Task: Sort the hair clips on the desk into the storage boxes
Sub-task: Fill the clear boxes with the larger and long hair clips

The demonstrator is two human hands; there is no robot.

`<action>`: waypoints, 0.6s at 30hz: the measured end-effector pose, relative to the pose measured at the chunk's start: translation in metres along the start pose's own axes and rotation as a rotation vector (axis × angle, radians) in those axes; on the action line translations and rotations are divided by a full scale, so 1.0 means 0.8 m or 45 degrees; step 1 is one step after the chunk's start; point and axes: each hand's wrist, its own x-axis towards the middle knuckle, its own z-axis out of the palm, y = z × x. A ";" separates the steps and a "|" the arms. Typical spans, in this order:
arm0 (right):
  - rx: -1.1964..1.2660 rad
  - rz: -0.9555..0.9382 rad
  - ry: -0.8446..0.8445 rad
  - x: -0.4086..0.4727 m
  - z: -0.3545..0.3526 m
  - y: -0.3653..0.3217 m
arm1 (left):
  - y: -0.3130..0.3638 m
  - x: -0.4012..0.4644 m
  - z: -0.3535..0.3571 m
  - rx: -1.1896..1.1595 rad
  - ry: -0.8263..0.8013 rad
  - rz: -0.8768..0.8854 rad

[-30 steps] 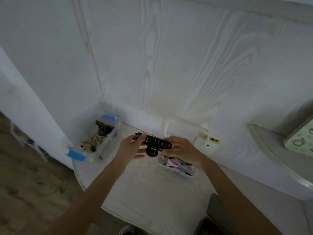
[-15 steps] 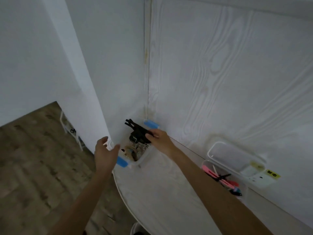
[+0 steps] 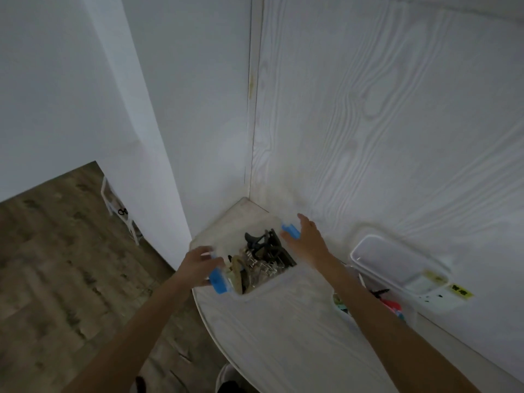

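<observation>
While both hands flank the clear storage box (image 3: 256, 287) at the desk (image 3: 283, 336) corner, left hand (image 3: 198, 265) grips its blue latch (image 3: 218, 280); right hand (image 3: 307, 242), fingers extended, touches the far latch (image 3: 290, 231). Dark hair clips (image 3: 261, 251) lie inside.

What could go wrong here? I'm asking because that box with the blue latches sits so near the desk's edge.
1. The clear box stands by the desk's rounded edge; a careless pull from the left hand at its near latch might tip it to the floor.
2. Black clips stick up above the rim and may spill or block a lid.
3. The right hand is open, so it steadies little.
</observation>
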 end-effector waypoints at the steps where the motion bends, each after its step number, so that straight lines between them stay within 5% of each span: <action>1: -0.048 0.025 -0.040 -0.002 -0.005 0.007 | -0.004 -0.004 0.007 0.021 -0.042 -0.006; 9: -0.293 0.004 -0.174 -0.013 -0.049 0.048 | -0.013 -0.014 -0.002 0.254 -0.370 -0.086; 12: -0.255 0.148 -0.368 -0.022 -0.048 0.059 | -0.027 -0.003 -0.007 0.333 -0.341 -0.140; 18: 0.192 0.315 -0.345 -0.033 -0.048 0.072 | -0.065 0.012 0.011 0.062 -0.077 -0.220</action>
